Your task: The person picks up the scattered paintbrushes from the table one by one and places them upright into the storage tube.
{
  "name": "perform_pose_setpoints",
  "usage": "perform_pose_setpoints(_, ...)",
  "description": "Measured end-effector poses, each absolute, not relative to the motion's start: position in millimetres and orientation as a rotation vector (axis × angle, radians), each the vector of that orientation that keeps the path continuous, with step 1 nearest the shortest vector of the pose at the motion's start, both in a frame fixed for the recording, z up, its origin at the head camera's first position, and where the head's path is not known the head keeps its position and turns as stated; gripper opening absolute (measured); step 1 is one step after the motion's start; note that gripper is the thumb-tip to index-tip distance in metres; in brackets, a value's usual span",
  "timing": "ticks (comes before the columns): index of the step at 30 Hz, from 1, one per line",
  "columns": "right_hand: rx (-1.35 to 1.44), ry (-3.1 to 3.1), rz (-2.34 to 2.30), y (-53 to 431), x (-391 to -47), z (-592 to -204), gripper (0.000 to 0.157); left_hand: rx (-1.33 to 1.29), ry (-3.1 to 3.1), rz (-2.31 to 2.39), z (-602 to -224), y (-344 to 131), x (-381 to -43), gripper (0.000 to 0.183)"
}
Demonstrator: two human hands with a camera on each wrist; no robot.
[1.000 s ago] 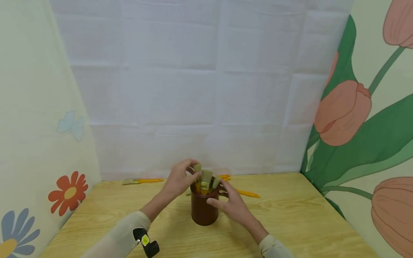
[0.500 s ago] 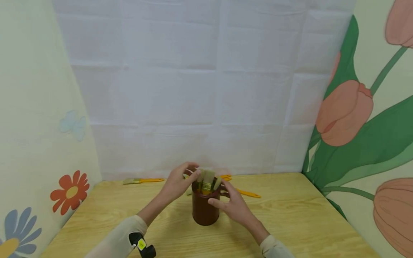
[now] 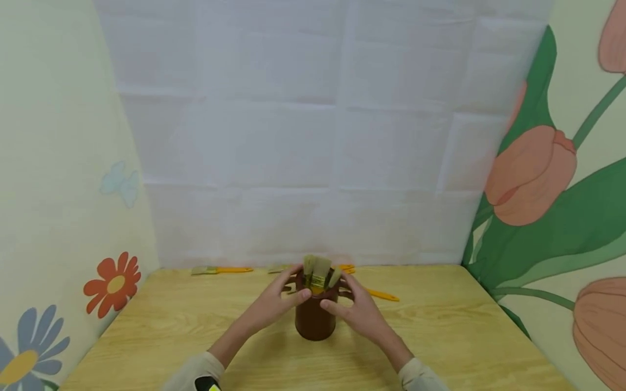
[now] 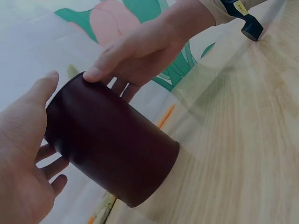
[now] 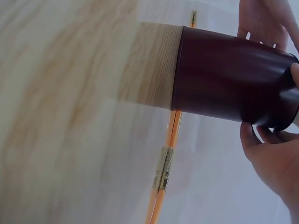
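Left hand [image 3: 268, 308] now off the brushes [image 3: 321, 268], at the cup's [image 3: 315, 321] 9 o'clock; right hand [image 3: 362, 312] at 3. Both hands' fingers curl round it (bristles up), probably steadying it.

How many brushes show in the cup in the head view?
3: a left brush, a middle brush and a right brush, all bristles up in the cup. More may be hidden inside.
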State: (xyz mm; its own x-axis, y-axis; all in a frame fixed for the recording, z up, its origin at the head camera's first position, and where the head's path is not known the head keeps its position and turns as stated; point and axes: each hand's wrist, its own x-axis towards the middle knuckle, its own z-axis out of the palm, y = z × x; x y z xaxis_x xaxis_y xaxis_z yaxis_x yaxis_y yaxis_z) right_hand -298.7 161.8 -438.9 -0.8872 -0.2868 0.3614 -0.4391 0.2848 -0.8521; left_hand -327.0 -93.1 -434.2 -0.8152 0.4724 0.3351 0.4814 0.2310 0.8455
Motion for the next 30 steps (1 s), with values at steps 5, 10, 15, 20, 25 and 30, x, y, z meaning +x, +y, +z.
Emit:
perform_pose_setpoints(5,0.701,-2.407,1.692,162,-298,-439,0.073,-0.916,-2.387,-1.751,-442,-92,-326,0.070)
perform_pose_setpoints(10,0.686,-2.419,1.702,163,-297,-439,0.073,-0.871,-2.332,-1.824,-449,-90,-326,0.070)
perform_pose_setpoints(15,0.629,-2.433,1.687,167,-296,-437,0.074,-0.859,-2.296,-1.889,-452,-83,-324,0.070)
perform_pose_setpoints(20,0.681,-2.474,1.657,172,-294,-429,0.077,-0.847,-2.264,-1.924,-452,-80,-323,0.070)
perform_pose_setpoints(25,0.793,-2.497,1.553,188,-298,-413,0.074,-0.815,-2.265,-1.956,-453,-79,-324,0.069)
perform_pose_setpoints(30,0.733,-2.551,1.363,210,-314,-400,0.060,-0.801,-2.252,-1.961,-453,-80,-324,0.068)
